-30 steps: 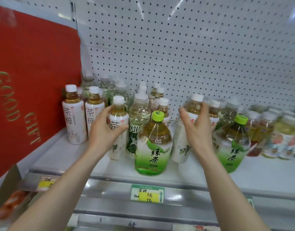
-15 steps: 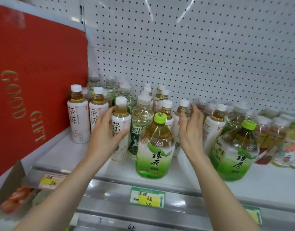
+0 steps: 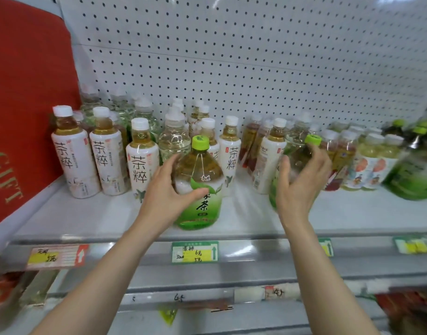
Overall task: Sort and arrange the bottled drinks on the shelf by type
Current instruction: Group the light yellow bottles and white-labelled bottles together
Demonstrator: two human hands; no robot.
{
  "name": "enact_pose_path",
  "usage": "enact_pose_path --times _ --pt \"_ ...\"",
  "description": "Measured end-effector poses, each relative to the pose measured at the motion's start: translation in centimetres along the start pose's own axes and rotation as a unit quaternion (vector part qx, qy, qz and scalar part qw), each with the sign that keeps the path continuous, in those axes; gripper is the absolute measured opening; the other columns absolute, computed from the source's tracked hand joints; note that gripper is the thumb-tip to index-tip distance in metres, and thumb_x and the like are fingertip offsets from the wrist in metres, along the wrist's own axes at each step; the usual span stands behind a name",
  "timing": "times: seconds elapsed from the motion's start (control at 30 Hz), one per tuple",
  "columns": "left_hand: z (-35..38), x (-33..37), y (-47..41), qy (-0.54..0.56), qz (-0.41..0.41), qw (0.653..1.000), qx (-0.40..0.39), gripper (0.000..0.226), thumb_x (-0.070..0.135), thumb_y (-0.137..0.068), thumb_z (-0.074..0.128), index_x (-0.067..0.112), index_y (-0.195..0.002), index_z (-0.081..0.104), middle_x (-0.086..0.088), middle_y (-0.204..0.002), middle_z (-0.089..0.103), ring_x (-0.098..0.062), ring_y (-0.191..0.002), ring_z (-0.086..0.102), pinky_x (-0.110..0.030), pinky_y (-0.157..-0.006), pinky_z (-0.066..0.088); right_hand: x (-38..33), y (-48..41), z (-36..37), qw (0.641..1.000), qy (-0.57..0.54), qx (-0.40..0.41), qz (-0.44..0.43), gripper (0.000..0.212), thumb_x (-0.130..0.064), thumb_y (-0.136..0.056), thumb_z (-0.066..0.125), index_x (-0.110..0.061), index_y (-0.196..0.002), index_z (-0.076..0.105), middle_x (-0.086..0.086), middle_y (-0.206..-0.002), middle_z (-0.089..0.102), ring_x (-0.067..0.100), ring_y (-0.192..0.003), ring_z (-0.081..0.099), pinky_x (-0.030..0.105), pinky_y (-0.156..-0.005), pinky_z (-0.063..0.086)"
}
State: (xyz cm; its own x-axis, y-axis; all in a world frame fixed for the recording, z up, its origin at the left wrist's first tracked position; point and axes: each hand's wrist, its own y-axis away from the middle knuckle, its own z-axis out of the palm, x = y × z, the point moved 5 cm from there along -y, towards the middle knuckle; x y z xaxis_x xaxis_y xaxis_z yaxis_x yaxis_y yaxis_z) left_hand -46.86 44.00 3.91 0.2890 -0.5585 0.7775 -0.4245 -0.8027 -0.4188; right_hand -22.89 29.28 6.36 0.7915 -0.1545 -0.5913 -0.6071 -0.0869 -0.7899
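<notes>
Left hand (image 3: 170,189) grips green-cap tea bottle (image 3: 199,187) (upright); right hand (image 3: 298,182) clasps second, blurred bottle (image 3: 302,153).

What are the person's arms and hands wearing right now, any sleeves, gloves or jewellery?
Nothing shows on either arm. The left hand and right hand are both bare, with no gloves, rings, watch or wristband visible. Both forearms are uncovered up to the bottom edge of the picture, so no sleeve comes into view. Nails look short and unpainted.
</notes>
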Motion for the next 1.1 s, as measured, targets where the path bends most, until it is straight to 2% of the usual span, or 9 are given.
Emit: enact_pose_path --times 0.17,0.27,0.33,0.43,0.5,0.6,0.7,0.9,1.1 --pt "0.2 0.2 0.7 0.009 -0.005 1.0 0.0 0.096 0.053 -0.061 0.085 0.035 -0.142 0.037 0.016 -0.133 0.051 -0.01 -0.121 0.048 -0.034 -0.102 0.04 5.7 -0.8 0.0 0.973 -0.011 -0.117 0.199 0.083 -0.063 -0.092 0.045 -0.017 -0.155 0.018 0.008 -0.161 0.024 0.026 -0.148 0.022 0.052 -0.118 0.024" --pt "0.6 -0.5 1.2 0.056 -0.023 0.998 -0.021 0.1 0.037 -0.065 0.088 0.028 -0.147 0.03 0.017 -0.132 0.044 -0.007 -0.121 0.044 -0.028 -0.101 0.035 5.4 -0.1 -0.5 0.971 -0.003 -0.127 0.204 0.086 -0.072 -0.087 0.044 -0.02 -0.152 0.025 0.008 -0.158 0.029 0.027 -0.145 0.028 0.053 -0.115 0.029" --pt "0.8 -1.0 1.3 0.071 -0.026 0.997 -0.021 0.101 0.036 -0.065 0.088 0.027 -0.147 0.03 0.011 -0.141 0.046 -0.012 -0.127 0.046 -0.033 -0.106 0.037 5.2 0.6 -1.0 0.968 -0.006 -0.125 0.216 0.091 -0.076 -0.079 0.051 -0.022 -0.149 0.031 0.008 -0.154 0.033 0.028 -0.14 0.033 0.054 -0.113 0.032" --pt "0.9 -1.2 1.4 0.082 -0.032 0.996 -0.017 0.1 0.037 -0.066 0.087 0.026 -0.147 0.03 0.005 -0.146 0.047 -0.017 -0.131 0.046 -0.039 -0.11 0.037 5.3 1.7 -0.6 0.957 -0.012 -0.187 0.222 0.099 -0.069 -0.071 0.07 -0.024 -0.15 0.028 0.005 -0.152 0.036 0.027 -0.139 0.034 0.052 -0.114 0.032" --pt "0.8 -1.2 1.4 0.091 -0.03 0.995 -0.013 0.099 0.037 -0.066 0.087 0.027 -0.147 0.032 0.006 -0.145 0.047 -0.016 -0.131 0.046 -0.038 -0.11 0.037 5.5 1.8 -0.1 0.945 -0.072 -0.211 0.238 0.096 -0.053 -0.071 0.081 -0.027 -0.147 0.029 -0.001 -0.144 0.047 0.023 -0.13 0.046 0.049 -0.11 0.04" --pt "0.6 -0.9 1.2 0.1 -0.026 0.995 -0.006 0.098 0.039 -0.064 0.089 0.025 -0.145 0.037 0.007 -0.144 0.049 -0.016 -0.129 0.048 -0.04 -0.11 0.039 5.4 1.3 -0.1 0.934 -0.108 -0.221 0.258 0.091 -0.039 -0.071 0.085 -0.023 -0.142 0.031 -0.001 -0.136 0.054 0.021 -0.122 0.055 0.048 -0.105 0.046" --pt "0.5 0.4 1.4 0.111 -0.016 0.994 0.012 0.09 0.034 -0.066 0.088 0.023 -0.142 0.041 0.011 -0.135 0.052 -0.012 -0.121 0.05 -0.033 -0.104 0.04 5.2 1.0 -0.4 0.939 -0.12 -0.204 0.249 0.088 -0.038 -0.071 0.086 -0.021 -0.14 0.034 -0.001 -0.134 0.055 0.02 -0.12 0.055 0.045 -0.105 0.046" --pt "1.5 5.7 2.0 0.162 0.012 0.986 0.035 0.096 0.056 -0.053 0.083 0.027 -0.136 0.047 0.009 -0.126 0.063 -0.013 -0.115 0.061 -0.045 -0.1 0.05 5.7 -1.9 -4.7 0.934 -0.197 -0.163 0.251 0.096 -0.052 -0.057 0.088 -0.025 -0.135 0.039 -0.003 -0.128 0.059 0.018 -0.117 0.06 0.047 -0.098 0.051" --pt "8.8 12.1 3.4 0.244 0.001 0.97 -0.006 0.079 0.038 -0.052 0.093 0.03 -0.122 0.057 0.009 -0.115 0.069 -0.011 -0.106 0.066 -0.044 -0.093 0.055 9.5 -6.4 -12.7 0.929 -0.224 -0.167 0.243 0.088 -0.045 -0.061 0.088 -0.023 -0.132 0.042 -0.004 -0.121 0.063 0.014 -0.11 0.064 0.045 -0.095 0.054"
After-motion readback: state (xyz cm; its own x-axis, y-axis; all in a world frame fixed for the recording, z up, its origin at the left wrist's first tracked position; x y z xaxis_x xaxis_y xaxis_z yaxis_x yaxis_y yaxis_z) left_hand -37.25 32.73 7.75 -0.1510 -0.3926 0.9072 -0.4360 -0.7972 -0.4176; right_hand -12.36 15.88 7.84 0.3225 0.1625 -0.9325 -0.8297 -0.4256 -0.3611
